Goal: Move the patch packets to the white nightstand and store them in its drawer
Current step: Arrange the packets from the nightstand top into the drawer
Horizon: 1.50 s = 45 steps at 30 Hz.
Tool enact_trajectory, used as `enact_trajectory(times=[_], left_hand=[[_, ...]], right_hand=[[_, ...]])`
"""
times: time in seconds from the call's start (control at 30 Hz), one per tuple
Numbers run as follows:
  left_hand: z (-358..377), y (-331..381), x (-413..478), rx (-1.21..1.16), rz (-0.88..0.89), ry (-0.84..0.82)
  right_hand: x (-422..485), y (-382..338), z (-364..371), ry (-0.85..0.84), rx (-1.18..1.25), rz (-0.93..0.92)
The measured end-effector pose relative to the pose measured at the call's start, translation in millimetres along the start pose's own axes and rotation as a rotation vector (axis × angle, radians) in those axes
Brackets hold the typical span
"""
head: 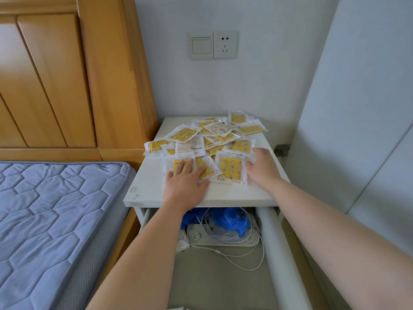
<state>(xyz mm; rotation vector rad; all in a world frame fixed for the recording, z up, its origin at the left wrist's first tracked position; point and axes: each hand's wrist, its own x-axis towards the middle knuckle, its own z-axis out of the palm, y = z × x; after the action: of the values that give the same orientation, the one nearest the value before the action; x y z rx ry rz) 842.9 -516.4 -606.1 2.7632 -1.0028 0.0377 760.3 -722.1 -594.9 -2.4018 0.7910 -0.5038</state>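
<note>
While glossy square patch packets [207,139], yellow-printed with clear crinkled edges, lie scattered on smooth white nightstand [152,189] top: left hand [185,184] flat, fingers straight, pressing nearest packets; right hand [261,166] released, touching packet edge. Drawer [212,283] below pulled out: thin white cable [245,260], crumpled blue plastic [232,220].

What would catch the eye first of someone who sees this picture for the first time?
First, the heap of small yellow-and-white patch packets strewn over the top of the white nightstand beside the bed. Next, the left hand and right hand, both resting on the nearest packets. Below them the nightstand's drawer stands open, with a crumpled blue plastic bag at its back.
</note>
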Motion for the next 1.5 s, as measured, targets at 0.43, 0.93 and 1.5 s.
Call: enact_trajectory(times=[0.43, 0.93, 1.5], left_hand=[[2, 0, -1, -0.057, 0.011, 0.095], [0, 2, -4, -0.124, 0.005, 0.107], [2, 1, -3, -0.114, 0.008, 0.130]], right_hand=[[31, 1, 16, 0.284, -0.184, -0.153], [-35, -11, -13, 0.059, 0.381, 0.007], [19, -62, -4, -0.397, -0.324, 0.369]])
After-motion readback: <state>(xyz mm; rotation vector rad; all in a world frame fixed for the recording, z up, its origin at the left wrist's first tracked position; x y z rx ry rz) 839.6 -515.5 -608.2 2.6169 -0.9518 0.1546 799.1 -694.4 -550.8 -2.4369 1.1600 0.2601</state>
